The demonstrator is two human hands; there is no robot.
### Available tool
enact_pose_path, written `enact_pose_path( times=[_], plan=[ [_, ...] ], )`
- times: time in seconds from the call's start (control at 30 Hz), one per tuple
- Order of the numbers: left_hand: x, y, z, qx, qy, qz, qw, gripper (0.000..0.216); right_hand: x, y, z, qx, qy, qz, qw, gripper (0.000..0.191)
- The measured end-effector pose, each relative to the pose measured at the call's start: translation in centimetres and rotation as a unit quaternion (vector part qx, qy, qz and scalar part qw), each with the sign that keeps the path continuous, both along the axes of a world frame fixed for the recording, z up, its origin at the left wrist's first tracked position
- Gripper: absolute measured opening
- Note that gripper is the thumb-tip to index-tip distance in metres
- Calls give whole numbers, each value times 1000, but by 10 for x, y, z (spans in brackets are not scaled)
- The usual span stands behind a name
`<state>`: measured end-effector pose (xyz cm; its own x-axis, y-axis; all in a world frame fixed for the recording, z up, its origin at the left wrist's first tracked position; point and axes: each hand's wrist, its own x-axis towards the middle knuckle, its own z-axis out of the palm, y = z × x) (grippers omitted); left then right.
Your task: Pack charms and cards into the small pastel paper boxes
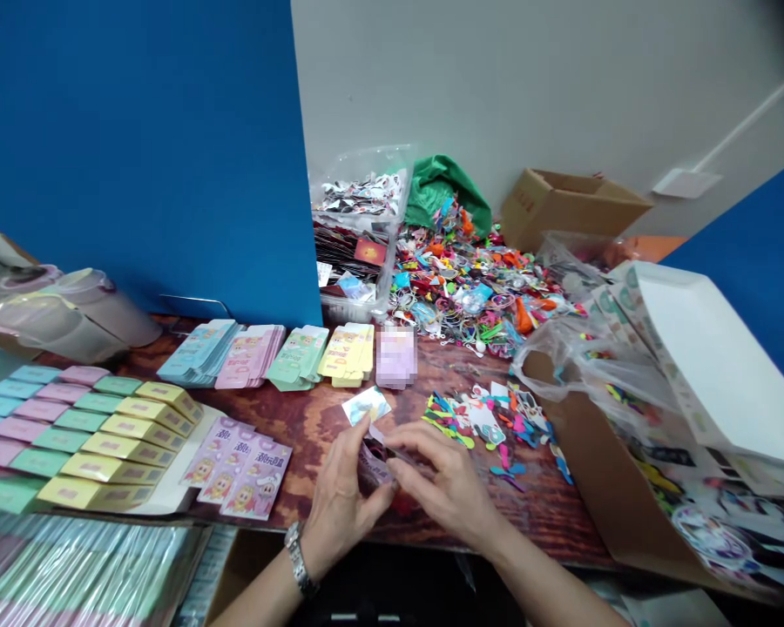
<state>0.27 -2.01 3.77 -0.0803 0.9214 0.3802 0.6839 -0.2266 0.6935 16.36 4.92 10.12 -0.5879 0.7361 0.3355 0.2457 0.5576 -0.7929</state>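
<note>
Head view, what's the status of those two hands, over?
Left hand and right hand together on a small pink card packet. Shiny foil card just above left hand. Colourful cut-out pieces beside right hand, not blocking.

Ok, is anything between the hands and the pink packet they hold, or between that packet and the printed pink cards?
Nothing comes between the left hand or right hand and the pink packet; both touch it. Toward the printed pink cards, the left hand itself lies in the way.
</note>
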Motion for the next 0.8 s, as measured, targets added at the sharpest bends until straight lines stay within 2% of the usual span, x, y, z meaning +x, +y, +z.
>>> enact_pose_path(
  times=[0.13,0.2,0.3,0.43,0.53,0.67,0.8],
  plan=[
    [1,1,-1,-11,11,5,1000,82,-3,1,4,-48,-12,-20,999,16],
    [2,0,0,-13,25,8,1000,84,-4,1,3,-46,-21,-41,998,16],
    [3,-1,2,-14,75,26,997,90,-6,-3,0,5,-26,-46,999,22],
    [3,-2,3,-22,159,53,986,95,-7,-10,-11,105,-18,-22,994,38],
    [3,-3,3,-47,161,51,984,94,-9,-17,-23,155,-5,-37,987,52],
    [2,-4,4,-59,146,52,986,93,-15,-26,-36,165,-8,-46,985,64],
    [-1,-7,7,-79,135,55,986,94,-18,-28,-44,151,-20,-14,988,65]
  ],
)
